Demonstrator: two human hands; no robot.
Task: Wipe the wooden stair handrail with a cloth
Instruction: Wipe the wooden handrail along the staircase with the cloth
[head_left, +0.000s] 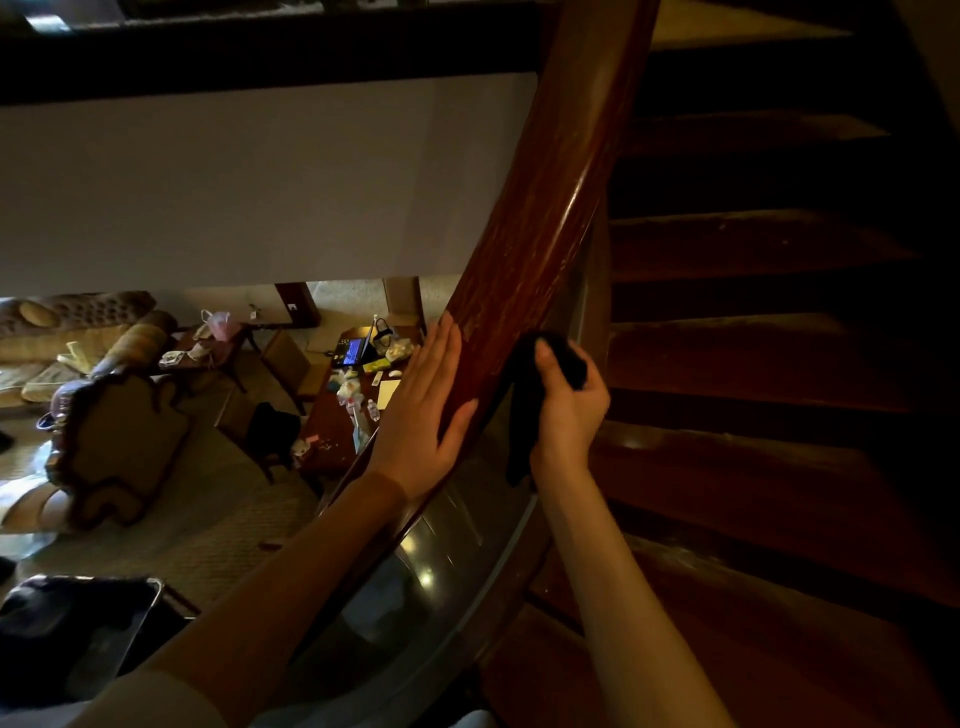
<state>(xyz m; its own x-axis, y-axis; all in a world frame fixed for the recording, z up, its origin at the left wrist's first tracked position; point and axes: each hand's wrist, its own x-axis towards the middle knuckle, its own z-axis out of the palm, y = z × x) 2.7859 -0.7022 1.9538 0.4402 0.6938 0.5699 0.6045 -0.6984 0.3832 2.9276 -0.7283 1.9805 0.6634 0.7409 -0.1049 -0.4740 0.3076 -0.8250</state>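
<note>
**Dark cloth held against the stair side of the handrail**

Head view: the wooden handrail (545, 218) curves up from the lower middle of the frame to the top edge, reddish brown and glossy, with a streak of light along its right edge; the left hand (421, 410) lies flat against the rail's outer, left-hand face, fingers straight and close together, pointing up along the wood, thumb spread apart and resting on the rail's top surface; it grips nothing. The right hand (566, 410) is on the opposite, stair-facing side, level with the left hand; its fingers are curled round a dark cloth (521, 426), thumb upright against the bunched upper part; the cloth sits between the palm and the rail, its bunched part touching the rail's right edge, and a loose tail hangs down past the wrist beside the rail's underside. So the rail runs between the two hands, the bare one to its left, the cloth-holding one to its right; both forearms reach in from the bottom of the frame.

Below the rail a curved glass panel (447, 545) catches small bright reflections; to the right the wooden stairs (753, 244) climb into deep shadow. To the left, past a pale wall (234, 182), a room on the floor below shows: a sofa (62, 338) with cushions, an ornate chair (119, 447) seen from behind, and a low table (332, 431) cluttered with small things, among them an open laptop (353, 352) with a lit screen.
</note>
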